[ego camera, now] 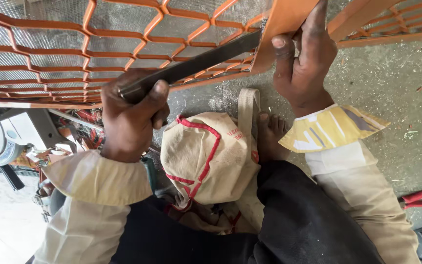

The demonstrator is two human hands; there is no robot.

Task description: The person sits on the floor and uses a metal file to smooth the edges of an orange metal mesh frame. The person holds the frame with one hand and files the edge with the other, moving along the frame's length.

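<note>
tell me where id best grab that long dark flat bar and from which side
Probably at its near, lower-left end, coming from below. The flat bar runs diagonally up to the orange frame piece, so only that end is free; the left hand already wraps it there, thumb on top. The right hand grips the frame piece at the far end.

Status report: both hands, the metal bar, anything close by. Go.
Left hand gripping dark flat metal bar. Right hand clamped on orange frame edge. Bar lies across orange mesh grille. Cloth bag and bare foot directly below.
</note>
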